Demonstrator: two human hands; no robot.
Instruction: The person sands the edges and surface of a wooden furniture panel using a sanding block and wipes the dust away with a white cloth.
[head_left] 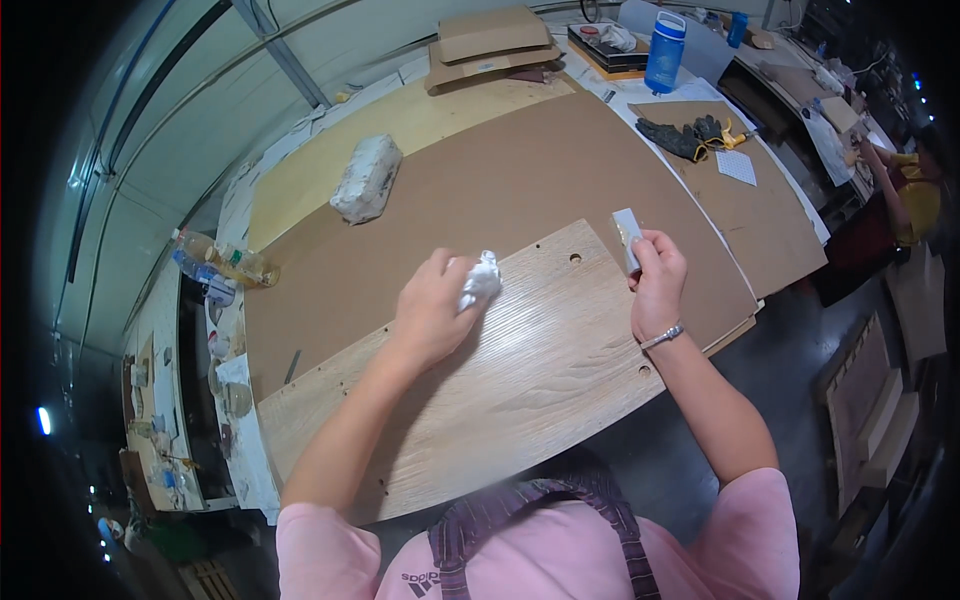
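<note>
A long wood-grain board [540, 370] with small drilled holes lies aslant across the bench in front of me. My left hand [432, 305] is closed on a crumpled white cloth [482, 281] and rests at the board's far edge. Just past the board's right end, my right hand [660, 275] grips a small flat grey-white block [627, 232] between thumb and fingers. What the block is made of, I cannot tell. Beyond my left hand, a white wrapped brick-shaped bundle [367, 179] lies on the brown sheet [480, 170].
Plastic bottles [240, 265] stand at the left bench edge. Cardboard pieces [490, 45] are stacked at the back. A blue bottle [665, 55], dark work gloves [680, 137] and a small white patterned sheet [737, 167] sit at the back right. Another person [890, 210] is at the far right.
</note>
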